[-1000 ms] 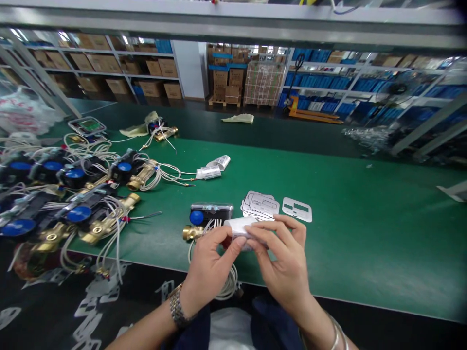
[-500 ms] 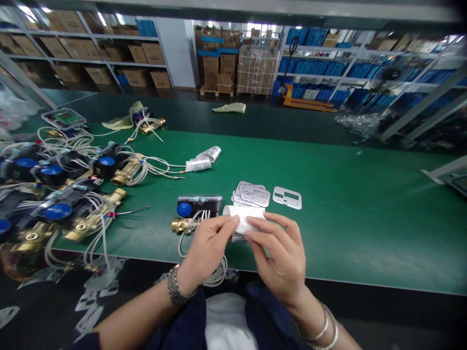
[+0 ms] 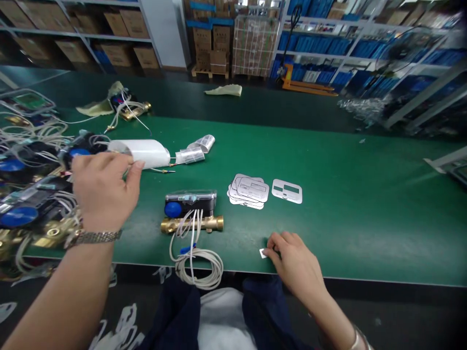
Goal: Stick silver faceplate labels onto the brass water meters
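My left hand [image 3: 105, 189], raised over the left part of the bench, pinches a curled white sheet [image 3: 146, 151] between thumb and fingers. Low over the green bench [image 3: 350, 209], my right hand [image 3: 295, 262] holds a small white label [image 3: 262, 253] at its fingertips. Between the hands lies a meter with a black body [image 3: 191, 203], a blue round cap and a brass pipe [image 3: 215, 223]; its pale cable [image 3: 215, 267] is coiled at the front edge. White cut-out plates [image 3: 251, 188] are stacked right of the meter, and a single plate [image 3: 287, 191] lies beside them.
Several more meters with blue caps [image 3: 18, 217] and tangled cables crowd the left side. Curled label strips [image 3: 190, 155] lie behind the meter. A metal frame leg [image 3: 434, 165] stands at the right. Shelves with cartons [image 3: 133, 23] are in the background.
My hands have parted: the left has moved left and up with the white sheet, the right has moved slightly right and down with a small label. The meter's brass pipe is now uncovered. The view has shifted.
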Available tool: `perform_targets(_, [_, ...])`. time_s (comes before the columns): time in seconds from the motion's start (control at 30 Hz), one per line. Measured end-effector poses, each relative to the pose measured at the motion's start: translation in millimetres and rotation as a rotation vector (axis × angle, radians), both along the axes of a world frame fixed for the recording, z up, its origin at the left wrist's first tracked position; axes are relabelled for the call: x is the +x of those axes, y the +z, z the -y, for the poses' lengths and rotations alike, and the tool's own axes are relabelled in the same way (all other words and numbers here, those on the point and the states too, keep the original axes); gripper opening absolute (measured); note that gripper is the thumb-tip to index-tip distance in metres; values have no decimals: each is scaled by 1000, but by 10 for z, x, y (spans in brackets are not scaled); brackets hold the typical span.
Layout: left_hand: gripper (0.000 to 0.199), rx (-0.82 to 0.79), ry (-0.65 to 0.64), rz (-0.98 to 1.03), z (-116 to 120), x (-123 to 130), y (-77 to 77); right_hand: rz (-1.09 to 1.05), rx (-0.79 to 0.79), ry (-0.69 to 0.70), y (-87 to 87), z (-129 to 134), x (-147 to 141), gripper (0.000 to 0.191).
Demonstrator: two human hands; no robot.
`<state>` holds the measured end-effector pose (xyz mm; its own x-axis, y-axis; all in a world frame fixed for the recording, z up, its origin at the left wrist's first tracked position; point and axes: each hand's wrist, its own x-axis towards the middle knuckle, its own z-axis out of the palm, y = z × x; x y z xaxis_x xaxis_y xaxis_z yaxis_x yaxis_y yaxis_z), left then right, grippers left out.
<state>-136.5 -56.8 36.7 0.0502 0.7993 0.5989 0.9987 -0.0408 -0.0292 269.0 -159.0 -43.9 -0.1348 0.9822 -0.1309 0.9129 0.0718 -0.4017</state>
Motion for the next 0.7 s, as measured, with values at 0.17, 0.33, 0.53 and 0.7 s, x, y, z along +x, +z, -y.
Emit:
perform_targets(0.17, [31, -333, -143, -214, -412, -116, -181, 114, 117, 19, -86, -20, 162, 40])
perform_targets(0.33, [30, -418, -158, -247, -593, -105, -303, -20, 144, -1, -177, -232, 380, 38])
perform_targets(0.53, [47, -262, -311, 55, -616, 164, -95, 18, 292, 141, -6, -885, 436, 35])
perform_targets(0.7, [46, -427, -656, 207, -940, 841, 133, 93, 252, 353, 14, -1482, 393, 75])
